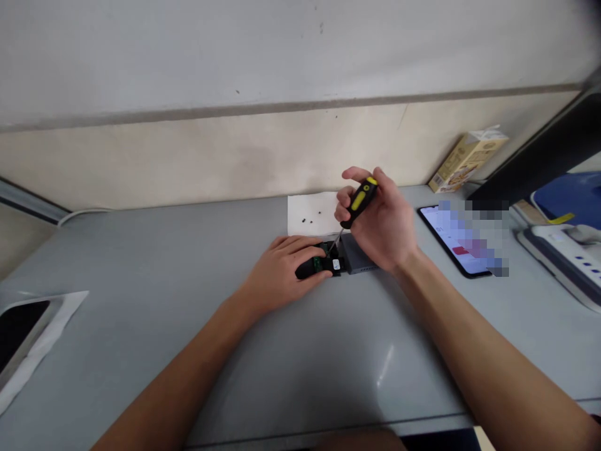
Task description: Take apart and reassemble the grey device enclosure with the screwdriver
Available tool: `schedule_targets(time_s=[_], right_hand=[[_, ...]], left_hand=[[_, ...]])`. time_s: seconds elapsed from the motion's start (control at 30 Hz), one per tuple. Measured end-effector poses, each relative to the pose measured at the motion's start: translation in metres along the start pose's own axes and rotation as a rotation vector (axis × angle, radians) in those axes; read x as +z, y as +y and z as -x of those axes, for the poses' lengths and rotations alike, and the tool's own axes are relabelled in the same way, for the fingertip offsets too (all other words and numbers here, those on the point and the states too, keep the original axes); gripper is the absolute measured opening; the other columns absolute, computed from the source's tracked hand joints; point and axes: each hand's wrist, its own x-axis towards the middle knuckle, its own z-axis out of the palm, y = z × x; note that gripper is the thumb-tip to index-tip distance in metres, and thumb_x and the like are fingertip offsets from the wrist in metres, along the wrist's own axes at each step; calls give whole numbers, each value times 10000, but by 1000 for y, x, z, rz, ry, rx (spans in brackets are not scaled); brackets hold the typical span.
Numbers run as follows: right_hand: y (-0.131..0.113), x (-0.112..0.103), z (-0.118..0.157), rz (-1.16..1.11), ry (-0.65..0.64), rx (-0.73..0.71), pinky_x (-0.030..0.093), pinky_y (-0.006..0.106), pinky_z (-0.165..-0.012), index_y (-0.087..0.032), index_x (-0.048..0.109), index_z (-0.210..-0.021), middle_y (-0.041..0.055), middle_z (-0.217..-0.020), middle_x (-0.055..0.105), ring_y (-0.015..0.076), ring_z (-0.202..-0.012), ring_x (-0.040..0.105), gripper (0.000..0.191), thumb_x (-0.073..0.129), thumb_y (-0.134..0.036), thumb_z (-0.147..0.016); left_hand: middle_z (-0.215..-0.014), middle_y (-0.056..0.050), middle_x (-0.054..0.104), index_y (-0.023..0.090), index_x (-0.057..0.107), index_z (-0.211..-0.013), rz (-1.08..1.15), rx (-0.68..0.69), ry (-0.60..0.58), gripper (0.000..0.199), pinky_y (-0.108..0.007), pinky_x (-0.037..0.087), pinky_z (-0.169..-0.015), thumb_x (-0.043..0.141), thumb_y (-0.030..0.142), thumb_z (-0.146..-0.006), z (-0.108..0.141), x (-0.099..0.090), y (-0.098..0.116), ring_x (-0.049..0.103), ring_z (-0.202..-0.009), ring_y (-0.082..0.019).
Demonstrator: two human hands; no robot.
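Observation:
My right hand is closed around the black and yellow handle of a screwdriver. The screwdriver slants down to the left, and its tip reaches an opened black device with a green circuit board and a small white label. My left hand grips this device from the left, fingers over its far side and thumb along its near side. A dark grey flat block lies against the device's right end, partly under my right hand. Behind them, several tiny black screw-like pieces rest on white paper.
A lit phone lies to the right, and a white power strip is beyond it. A yellow carton leans near the wall by a dark slanted post. At far left, a dark-screened device sits on white paper.

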Motion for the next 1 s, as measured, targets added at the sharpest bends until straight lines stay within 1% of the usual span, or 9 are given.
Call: schedule_targets(time_s=[0.1,0.2,0.33,0.47,0.6,0.7,0.83,0.93,1.0], right_hand=[[0,-3,1,-9,-6,-15,499,305,-621,-263,578,-861,-1,-793,585,153,-724,630,504,672,-754,-796],[4,-5,1,36,23,-27,473,291,-570,-255,504,-815,-21,-762,565,129,-639,598,540,753,-727,-738],[7,-3,0,110,54,-56,407,281,-485,-261,490,-841,-56,-636,451,106,-504,473,567,661,-796,-766],[2,0,0,87,14,-43,468,297,-556,-276,597,-957,-15,-708,537,146,-626,581,522,516,-786,-880],[0,-4,2,45,-17,-21,516,295,-649,-270,579,-900,0,-844,611,160,-793,656,434,685,-686,-832],[4,-5,2,30,-7,-16,477,280,-586,-259,497,-827,-26,-779,576,127,-663,594,495,781,-660,-761],[5,-1,0,18,-2,-38,401,276,-499,-262,495,-827,-61,-627,431,104,-517,448,507,692,-729,-803],[0,1,0,-23,-22,-8,446,294,-542,-268,576,-919,-34,-672,489,128,-578,517,511,597,-773,-843],[-3,0,1,-40,-29,7,483,300,-595,-267,596,-939,-15,-740,547,141,-657,578,502,622,-758,-836]], left_hand=[[-1368,-7,681,265,707,-1148,-3,4,1,230,-402,427,-1077,680,408,-971,0,0,0,633,-1239,-221],[-1372,-9,681,268,704,-1155,-8,8,-8,229,-405,427,-1076,670,406,-977,0,0,-1,632,-1242,-226],[-1371,-11,680,272,702,-1166,-20,12,-13,233,-405,426,-1078,666,408,-981,0,0,-1,631,-1242,-225],[-1340,-21,696,252,699,-1141,-32,21,-7,233,-411,433,-1074,671,415,-976,0,-1,0,642,-1217,-230],[-1325,-34,704,240,682,-1140,-30,9,-15,252,-422,444,-1060,691,414,-957,-1,-2,0,651,-1201,-247],[-1332,-30,705,248,683,-1145,-23,19,-31,239,-422,440,-1068,674,410,-969,-1,-3,0,647,-1216,-245],[-1367,-19,686,267,697,-1170,-31,21,-36,245,-427,431,-1082,662,418,-980,-1,-2,-1,639,-1234,-238],[-1369,-20,684,266,707,-1165,-34,24,-27,250,-425,426,-1093,665,428,-980,-1,-2,-1,640,-1235,-230],[-1366,-20,686,266,713,-1159,-32,21,-34,247,-430,428,-1091,659,431,-983,-1,-3,-1,644,-1229,-232]])
